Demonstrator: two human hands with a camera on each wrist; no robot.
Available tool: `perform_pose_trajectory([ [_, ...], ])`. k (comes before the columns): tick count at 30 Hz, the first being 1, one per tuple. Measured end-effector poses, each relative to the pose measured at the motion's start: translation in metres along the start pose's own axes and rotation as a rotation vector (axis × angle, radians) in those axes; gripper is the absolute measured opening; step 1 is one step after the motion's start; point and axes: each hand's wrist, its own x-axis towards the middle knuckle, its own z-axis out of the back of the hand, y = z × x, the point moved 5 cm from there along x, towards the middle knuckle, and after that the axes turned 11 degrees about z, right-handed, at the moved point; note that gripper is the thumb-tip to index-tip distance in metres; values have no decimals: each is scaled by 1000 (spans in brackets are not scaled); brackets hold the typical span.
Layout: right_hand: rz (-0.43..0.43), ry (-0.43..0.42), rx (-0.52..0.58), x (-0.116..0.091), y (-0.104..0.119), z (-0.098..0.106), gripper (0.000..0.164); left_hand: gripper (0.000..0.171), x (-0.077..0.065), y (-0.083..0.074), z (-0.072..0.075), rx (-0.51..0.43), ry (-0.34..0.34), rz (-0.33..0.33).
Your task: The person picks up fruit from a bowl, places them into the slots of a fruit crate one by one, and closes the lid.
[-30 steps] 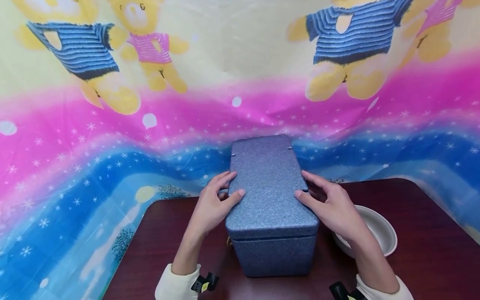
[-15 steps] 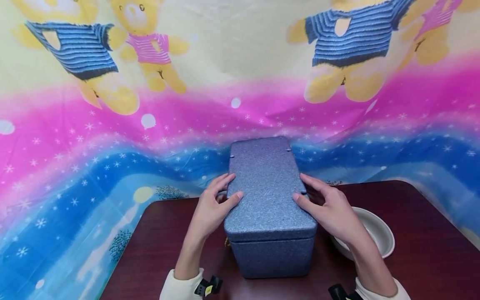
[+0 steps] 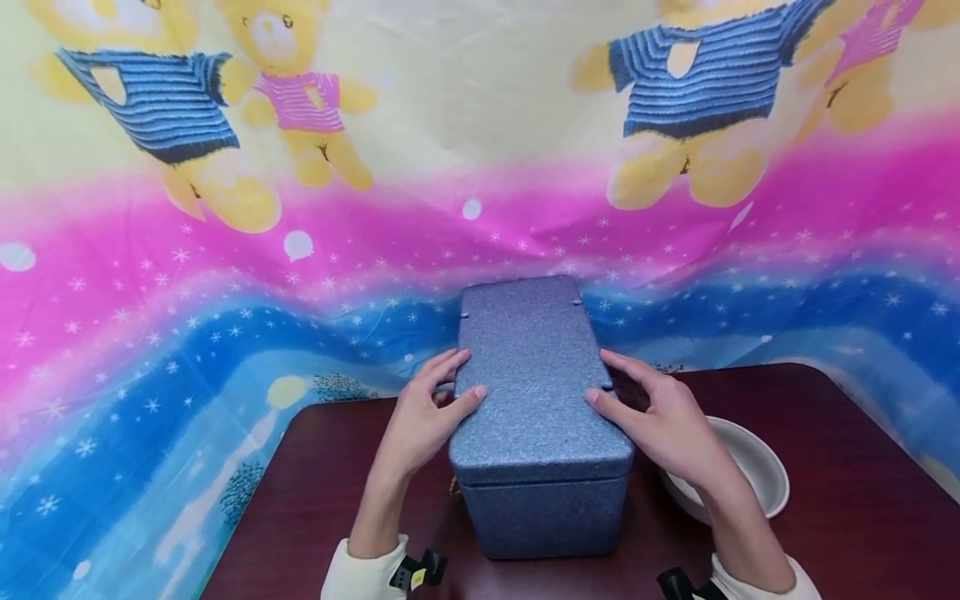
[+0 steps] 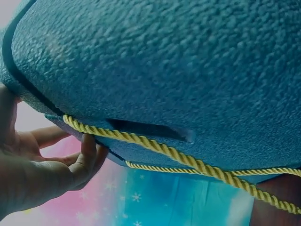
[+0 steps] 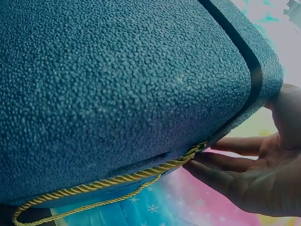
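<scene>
A blue-grey foam box (image 3: 543, 517) stands lengthwise on the table, its lid (image 3: 532, 367) seated on top with a thin seam all round. My left hand (image 3: 423, 412) grips the lid's left edge, thumb on top and fingers over the side. On the opposite edge, my right hand (image 3: 667, 417) grips the lid the same way. In the left wrist view, a twisted gold cord (image 4: 160, 146) runs from the seam past a slot in the box's side, close by the fingertips. Another gold cord loop (image 5: 117, 179) hangs along the other side in the right wrist view.
A pale oval bowl (image 3: 768, 467) sits on the dark red table (image 3: 840, 442) right of the box, partly hidden behind the right forearm. Behind the table hangs a printed cloth (image 3: 420, 217) with teddy bears and snowflakes, close to the box's far end.
</scene>
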Motion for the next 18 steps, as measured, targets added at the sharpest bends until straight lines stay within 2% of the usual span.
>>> perform_pose_trajectory([
  [5, 75, 9, -34, 13, 0, 4, 72, 67, 11, -5, 7, 83, 18, -25],
  [11, 194, 63, 14, 52, -9, 8, 72, 70, 44, -8, 12, 177, 68, -95],
  [18, 228, 171, -110, 93, -19, 8, 75, 75, 78, -14, 12, 361, 69, -145],
])
